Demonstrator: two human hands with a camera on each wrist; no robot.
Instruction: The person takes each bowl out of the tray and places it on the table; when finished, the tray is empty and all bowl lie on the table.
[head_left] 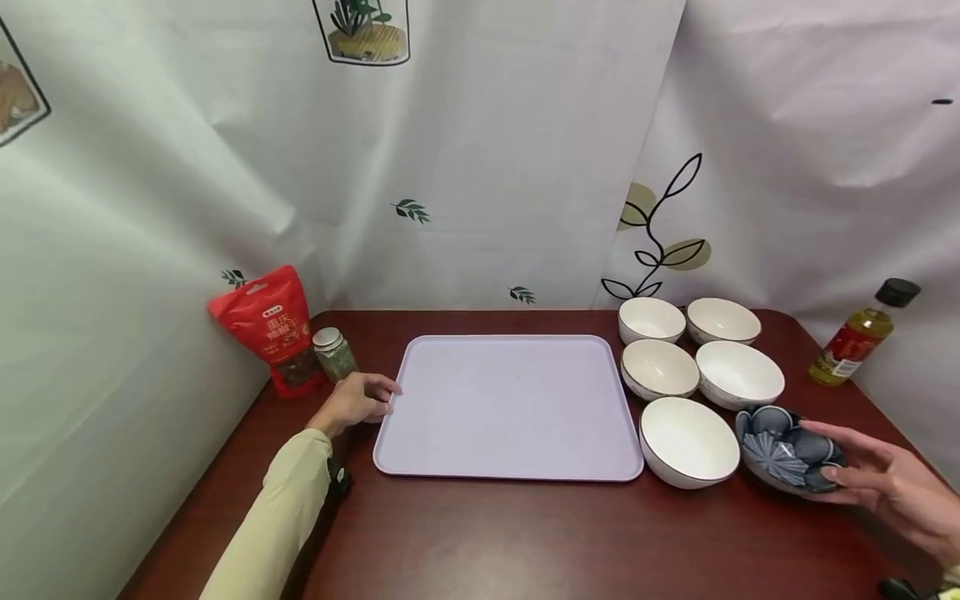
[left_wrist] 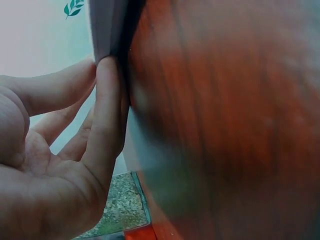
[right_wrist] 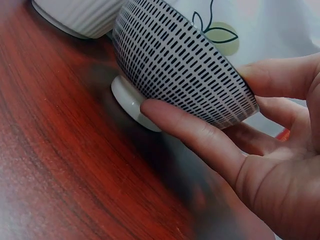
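My left hand (head_left: 358, 398) is at the left edge of a pale lilac rectangular tray (head_left: 510, 408). Thumb and fingertips pinch the tray's rim (left_wrist: 106, 30) in the left wrist view. At far right, my right hand (head_left: 885, 479) grips a bowl (head_left: 787, 450) by its side, thumb at the rim and a finger underneath near the foot. Black dashes cover the bowl's white outside (right_wrist: 180, 70); blue-grey round and fan-like shapes fill its inside, and I cannot tell whether they are print or contents. Left of it stands a white bowl (head_left: 688, 442).
Several more white bowls (head_left: 738, 373) stand in rows right of the tray. An oil bottle (head_left: 855, 342) with a black cap is at the right edge. On the left are a red pouch (head_left: 277, 325) and a glass jar (head_left: 334, 353) with a silvery lid. A cloth hangs behind the table.
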